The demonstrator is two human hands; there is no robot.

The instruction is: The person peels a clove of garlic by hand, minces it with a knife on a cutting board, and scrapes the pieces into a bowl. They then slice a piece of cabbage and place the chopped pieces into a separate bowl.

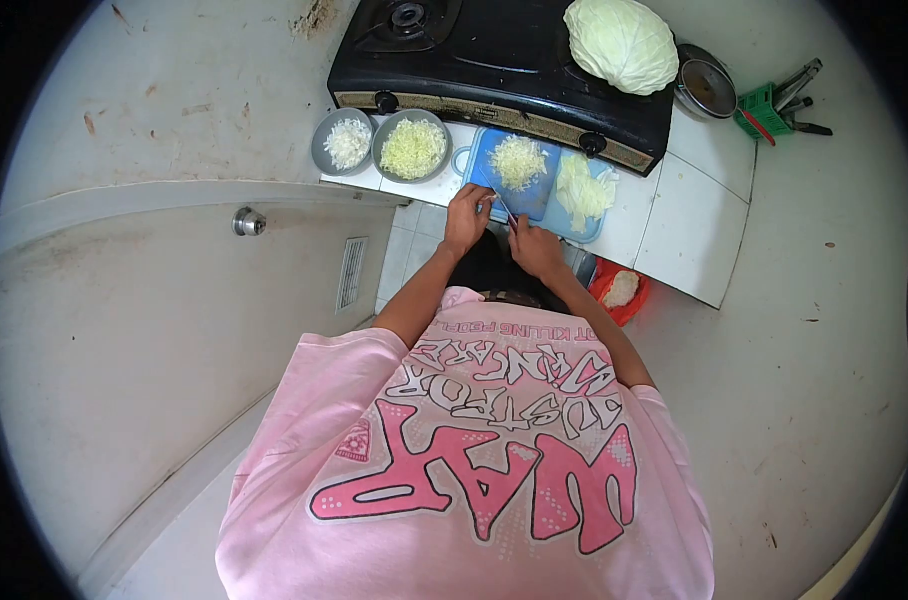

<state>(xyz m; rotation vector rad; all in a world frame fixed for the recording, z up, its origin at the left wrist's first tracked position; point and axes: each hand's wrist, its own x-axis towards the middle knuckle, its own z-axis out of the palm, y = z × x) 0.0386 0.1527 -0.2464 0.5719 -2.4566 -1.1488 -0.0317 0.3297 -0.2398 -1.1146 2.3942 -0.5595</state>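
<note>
At the near edge of a blue cutting board (535, 207), my left hand (467, 216) has its fingers pressed together around a small pale piece, too small to name surely. My right hand (534, 246) is wrapped round the handle of a knife (505, 207), whose blade points up and left toward my left fingertips. A pile of finely chopped pale cabbage (518, 162) lies on the board's upper part. To its right, pale cabbage leaves (583, 190) rest on the board's lighter right side.
Left of the board stand two grey bowls, one with white chopped pieces (348, 144), one with yellow-green shreds (413, 149). Behind is a black gas stove (494, 80) bearing a cabbage (623, 45). A pan (707, 88), green utensil basket (764, 112) and red bag (619, 290) are at right.
</note>
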